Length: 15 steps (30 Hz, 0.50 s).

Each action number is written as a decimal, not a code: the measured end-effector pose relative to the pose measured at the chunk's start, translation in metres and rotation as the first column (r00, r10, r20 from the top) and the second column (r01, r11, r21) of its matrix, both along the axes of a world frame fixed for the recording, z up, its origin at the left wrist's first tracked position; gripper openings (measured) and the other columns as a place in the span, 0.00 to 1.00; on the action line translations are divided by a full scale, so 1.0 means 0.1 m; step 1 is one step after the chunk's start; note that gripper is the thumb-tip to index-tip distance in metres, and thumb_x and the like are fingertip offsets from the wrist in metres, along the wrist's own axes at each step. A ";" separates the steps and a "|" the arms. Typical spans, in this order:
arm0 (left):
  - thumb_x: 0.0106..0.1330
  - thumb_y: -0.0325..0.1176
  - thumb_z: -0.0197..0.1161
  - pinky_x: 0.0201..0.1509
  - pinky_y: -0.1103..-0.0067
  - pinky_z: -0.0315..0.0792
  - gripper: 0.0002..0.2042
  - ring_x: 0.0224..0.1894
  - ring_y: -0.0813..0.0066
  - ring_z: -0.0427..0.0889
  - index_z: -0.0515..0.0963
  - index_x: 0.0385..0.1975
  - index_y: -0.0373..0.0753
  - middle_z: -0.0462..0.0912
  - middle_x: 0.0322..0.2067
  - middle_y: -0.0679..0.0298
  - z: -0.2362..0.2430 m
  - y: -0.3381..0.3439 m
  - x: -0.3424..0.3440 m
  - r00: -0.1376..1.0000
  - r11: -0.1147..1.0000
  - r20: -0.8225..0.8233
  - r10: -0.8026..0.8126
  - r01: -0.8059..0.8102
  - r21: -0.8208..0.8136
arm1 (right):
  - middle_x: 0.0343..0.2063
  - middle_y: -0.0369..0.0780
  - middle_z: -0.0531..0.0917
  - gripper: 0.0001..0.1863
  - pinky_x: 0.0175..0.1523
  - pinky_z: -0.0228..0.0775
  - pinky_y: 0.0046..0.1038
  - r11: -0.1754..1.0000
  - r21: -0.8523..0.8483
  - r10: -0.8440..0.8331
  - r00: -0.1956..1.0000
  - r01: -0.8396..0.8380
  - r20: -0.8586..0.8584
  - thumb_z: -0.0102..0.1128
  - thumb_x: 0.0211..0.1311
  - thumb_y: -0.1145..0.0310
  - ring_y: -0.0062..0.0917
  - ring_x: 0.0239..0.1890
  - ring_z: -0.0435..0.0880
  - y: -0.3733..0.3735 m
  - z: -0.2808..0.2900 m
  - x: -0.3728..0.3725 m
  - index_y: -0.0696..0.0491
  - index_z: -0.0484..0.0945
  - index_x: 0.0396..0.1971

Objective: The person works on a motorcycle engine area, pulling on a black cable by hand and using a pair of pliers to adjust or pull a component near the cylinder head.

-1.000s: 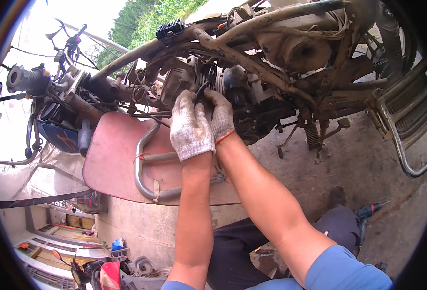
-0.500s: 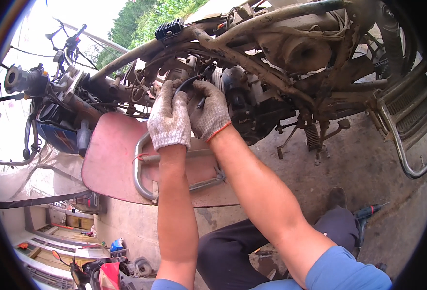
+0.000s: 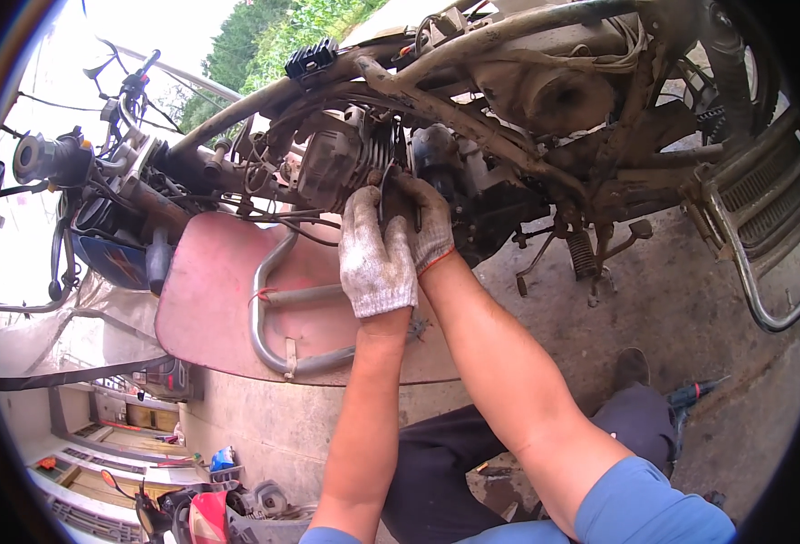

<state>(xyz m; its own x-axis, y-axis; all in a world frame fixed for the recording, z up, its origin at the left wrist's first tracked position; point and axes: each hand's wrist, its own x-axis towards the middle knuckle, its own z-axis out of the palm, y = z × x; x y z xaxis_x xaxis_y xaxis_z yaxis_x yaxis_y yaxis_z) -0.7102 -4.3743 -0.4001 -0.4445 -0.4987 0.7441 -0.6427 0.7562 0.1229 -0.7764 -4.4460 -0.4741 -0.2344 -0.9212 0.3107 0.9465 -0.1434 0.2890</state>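
Note:
My left hand (image 3: 373, 254), in a dirty white knit glove, is closed at the side of the motorcycle engine, just below the finned cylinder (image 3: 327, 163). My right hand (image 3: 425, 222), gloved with an orange cuff edge, is closed beside it, slightly higher and to the right. Between their fingers is a thin black cable (image 3: 388, 181), mostly hidden where they grip it. Right of the fingers sits a dark engine housing (image 3: 441, 159), and the tubular frame (image 3: 454, 118) slants above both hands.
Handlebars (image 3: 64, 159) extend at left. A faded pink board (image 3: 200, 290) with a bent metal tube (image 3: 300, 364) lies below the engine. At right are a foot pedal (image 3: 640, 231) and metal rack (image 3: 753, 227). A drill (image 3: 690, 396) lies by my leg; a scooter (image 3: 209, 508) stands lower left.
Both hands shifted left and up half a second ago, showing a curved black cable, and have since moved right and down. The cable is now more hidden between my fingers.

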 end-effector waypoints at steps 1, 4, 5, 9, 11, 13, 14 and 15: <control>0.67 0.25 0.61 0.65 0.66 0.71 0.21 0.61 0.53 0.77 0.74 0.60 0.32 0.79 0.58 0.50 0.07 -0.04 0.03 1.000 0.999 0.009 0.017 -0.017 0.030 | 0.41 0.43 0.86 0.14 0.57 0.76 0.32 0.990 -0.012 -0.144 0.988 0.144 -0.064 0.51 0.67 0.69 0.32 0.45 0.84 0.09 0.08 0.06 0.61 0.81 0.45; 0.70 0.30 0.60 0.64 0.67 0.72 0.21 0.58 0.55 0.81 0.74 0.62 0.31 0.82 0.55 0.51 0.27 -0.22 0.10 0.993 0.990 -0.085 0.078 -0.067 0.123 | 0.39 0.44 0.86 0.13 0.57 0.77 0.31 0.996 0.037 -0.076 0.994 0.079 -0.076 0.51 0.64 0.74 0.32 0.44 0.85 0.16 0.32 0.06 0.61 0.81 0.43; 0.70 0.31 0.61 0.64 0.68 0.72 0.21 0.57 0.56 0.81 0.74 0.62 0.32 0.82 0.55 0.50 0.37 -0.27 0.11 0.991 0.985 -0.083 0.108 -0.096 0.141 | 0.38 0.44 0.86 0.11 0.56 0.77 0.31 0.974 0.095 -0.189 0.971 0.204 -0.148 0.52 0.63 0.75 0.33 0.44 0.85 0.13 0.39 0.11 0.61 0.80 0.41; 0.70 0.34 0.61 0.63 0.68 0.72 0.19 0.57 0.55 0.82 0.78 0.58 0.33 0.83 0.54 0.49 0.60 -0.43 0.15 0.991 0.980 -0.069 0.116 -0.103 0.168 | 0.37 0.41 0.85 0.07 0.53 0.78 0.29 0.985 0.048 0.159 0.978 -0.167 0.132 0.56 0.66 0.73 0.28 0.41 0.84 0.10 0.72 0.03 0.58 0.80 0.39; 0.69 0.33 0.61 0.63 0.68 0.73 0.18 0.57 0.55 0.82 0.79 0.57 0.33 0.83 0.54 0.49 0.63 -0.44 0.08 0.994 0.984 -0.047 0.103 -0.095 0.148 | 0.36 0.42 0.85 0.06 0.52 0.77 0.31 0.980 0.144 0.113 0.978 -0.139 0.177 0.55 0.66 0.72 0.32 0.40 0.84 0.02 0.77 0.02 0.56 0.80 0.37; 0.69 0.32 0.61 0.61 0.67 0.74 0.17 0.57 0.54 0.82 0.79 0.55 0.33 0.83 0.53 0.50 0.65 -0.44 0.08 0.998 0.996 -0.016 0.055 -0.054 0.074 | 0.35 0.42 0.84 0.07 0.51 0.76 0.32 0.987 0.117 0.083 0.978 -0.107 0.193 0.54 0.67 0.70 0.31 0.39 0.83 -0.02 0.83 0.06 0.56 0.80 0.36; 0.69 0.32 0.61 0.61 0.67 0.74 0.17 0.57 0.54 0.82 0.79 0.55 0.33 0.83 0.53 0.50 0.64 -0.38 0.10 0.998 0.995 -0.010 0.065 -0.064 0.074 | 0.35 0.42 0.84 0.07 0.51 0.76 0.32 0.990 0.105 0.073 0.982 -0.093 0.177 0.53 0.67 0.70 0.31 0.39 0.83 -0.01 0.86 0.10 0.55 0.80 0.36; 0.69 0.32 0.60 0.60 0.66 0.75 0.17 0.56 0.54 0.82 0.79 0.55 0.33 0.83 0.53 0.49 0.58 -0.29 0.10 0.993 0.991 0.010 0.118 -0.119 0.062 | 0.35 0.42 0.85 0.08 0.51 0.76 0.33 0.986 0.157 0.034 0.992 -0.054 0.125 0.52 0.68 0.70 0.32 0.40 0.83 0.04 0.81 0.14 0.56 0.80 0.36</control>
<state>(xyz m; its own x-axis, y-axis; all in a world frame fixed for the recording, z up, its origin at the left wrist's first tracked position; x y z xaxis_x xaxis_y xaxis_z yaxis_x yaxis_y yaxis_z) -0.7002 -4.4028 -0.3416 -0.3838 -0.5933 0.7076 -0.7282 0.6657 0.1632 -0.7627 -4.4416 -0.3926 -0.2194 -0.9669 0.1305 0.9121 -0.1557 0.3793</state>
